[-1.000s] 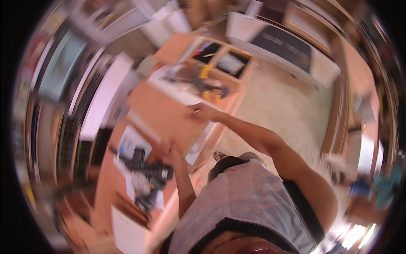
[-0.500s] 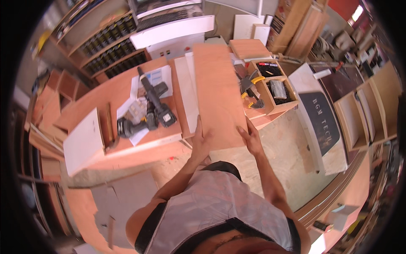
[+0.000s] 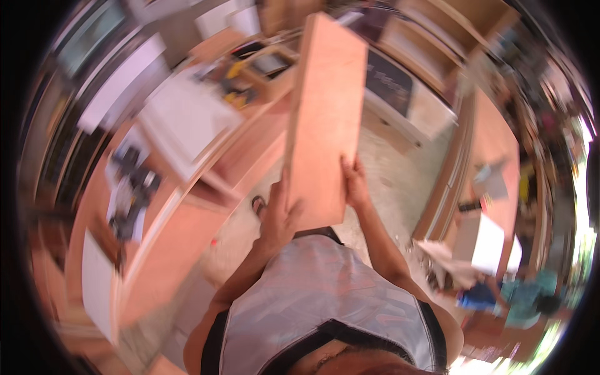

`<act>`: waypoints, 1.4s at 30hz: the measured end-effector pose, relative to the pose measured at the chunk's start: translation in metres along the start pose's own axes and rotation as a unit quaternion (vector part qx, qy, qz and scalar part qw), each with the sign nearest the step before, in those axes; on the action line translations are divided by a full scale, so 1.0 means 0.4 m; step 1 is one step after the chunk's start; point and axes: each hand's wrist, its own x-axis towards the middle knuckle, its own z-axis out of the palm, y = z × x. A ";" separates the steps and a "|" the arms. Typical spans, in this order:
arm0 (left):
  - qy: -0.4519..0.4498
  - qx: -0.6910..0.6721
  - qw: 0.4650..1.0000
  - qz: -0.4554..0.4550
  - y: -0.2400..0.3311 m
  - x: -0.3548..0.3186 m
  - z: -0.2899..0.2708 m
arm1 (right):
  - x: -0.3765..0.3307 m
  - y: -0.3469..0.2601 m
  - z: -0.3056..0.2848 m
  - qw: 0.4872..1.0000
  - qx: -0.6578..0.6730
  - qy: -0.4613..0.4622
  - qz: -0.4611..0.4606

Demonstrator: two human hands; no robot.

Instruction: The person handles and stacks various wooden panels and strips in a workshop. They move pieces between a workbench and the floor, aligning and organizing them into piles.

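From here: salmon-orange board at twelve o'clock, white panel at ten, yellow-and-black clamps at eleven, black-trimmed grey shirt at six.

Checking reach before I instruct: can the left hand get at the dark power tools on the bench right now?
Probably not: the left hand is holding the wooden board, and the dark power tools lie off to its left.

- A long wooden board is gripped near its lower end by the left hand and the right hand, one at each long edge.
- A white panel is laid on the workbench, between dark power tools and yellow-and-black clamps.
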 end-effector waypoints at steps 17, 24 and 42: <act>-0.432 -0.304 0.848 -0.048 -0.048 0.289 0.543 | -0.259 -0.225 -0.434 0.919 0.079 0.352 -0.162; -0.564 -0.323 0.756 -0.077 -0.067 0.435 0.759 | -0.248 -0.255 -0.529 0.847 0.125 0.471 -0.213; -0.707 -0.273 0.632 -0.166 0.026 0.486 1.260 | -0.346 -0.283 -0.847 0.710 0.225 0.599 -0.294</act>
